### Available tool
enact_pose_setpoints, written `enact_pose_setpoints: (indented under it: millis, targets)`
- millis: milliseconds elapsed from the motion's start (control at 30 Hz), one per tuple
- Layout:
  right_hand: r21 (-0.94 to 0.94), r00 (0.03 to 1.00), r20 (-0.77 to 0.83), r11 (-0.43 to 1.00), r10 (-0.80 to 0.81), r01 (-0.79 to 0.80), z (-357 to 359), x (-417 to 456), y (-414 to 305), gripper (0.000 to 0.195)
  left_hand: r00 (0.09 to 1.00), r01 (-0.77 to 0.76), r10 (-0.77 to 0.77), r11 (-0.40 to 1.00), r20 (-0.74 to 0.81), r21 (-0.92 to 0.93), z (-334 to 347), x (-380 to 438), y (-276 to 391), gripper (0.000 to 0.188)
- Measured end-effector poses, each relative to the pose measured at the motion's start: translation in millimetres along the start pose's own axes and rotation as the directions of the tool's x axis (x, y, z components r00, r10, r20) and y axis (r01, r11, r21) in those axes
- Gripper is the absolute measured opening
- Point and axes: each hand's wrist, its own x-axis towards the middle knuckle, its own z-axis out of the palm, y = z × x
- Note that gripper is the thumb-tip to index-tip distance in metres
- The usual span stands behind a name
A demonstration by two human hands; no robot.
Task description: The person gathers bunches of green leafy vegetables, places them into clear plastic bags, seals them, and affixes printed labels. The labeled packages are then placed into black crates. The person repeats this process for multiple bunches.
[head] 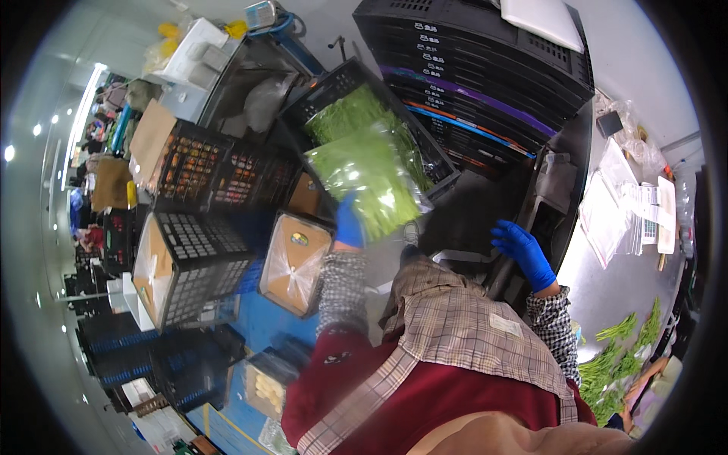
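My left hand [349, 223], in a blue glove, grips the near left edge of a clear plastic bag of leafy green herbs [364, 170]. The bag is blurred and overlaps the near side of a black plastic crate [437, 165]. Inside that crate lie more green herbs [341, 114] with fine stems. My right hand [524, 253], also blue-gloved, is held up beside the edge of the steel table [597, 290]. Its fingers are spread a little, with nothing in them.
A tall stack of black crates [483, 74] stands beyond. Plastic bags and papers [611, 210] lie on the steel table, with loose herbs [603, 369] nearer. To the left are a cardboard-topped crate [290, 256] and a black grid crate [196, 256]. Another person's arm [645, 378] shows at lower right.
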Motion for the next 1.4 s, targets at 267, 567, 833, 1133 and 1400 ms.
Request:
enact_pose_setpoints:
  millis: [267,567,833,1133,1400]
  targets:
    - [-0.021,0.975,-0.223,1.000,0.019,-0.024,43,39,-9,0.046,0.973,0.041,-0.031,0.998,-0.229,0.037,-90,149,40,0.051]
    - [-0.034,0.717,-0.671,0.974,-0.189,0.225,-36,4,-127,0.041,0.902,0.388,-0.334,0.904,-0.273,0.178,-152,184,-11,0.046]
    - [-0.026,0.118,-0.990,0.933,-0.073,0.358,-318,-114,-68,0.030,0.951,0.308,-0.200,0.690,-0.237,0.655,-52,219,-38,0.043]
    - [-0.332,-0.189,-0.890,0.873,-0.415,-0.358,-586,-110,-120,0.022,0.997,0.035,0.056,0.364,-0.059,0.931,69,226,-98,0.040]
    - [-0.229,-0.255,-0.890,0.855,-0.378,-0.466,-666,-60,-113,0.035,0.988,-0.073,0.147,0.219,0.041,0.973,130,210,-139,0.037]
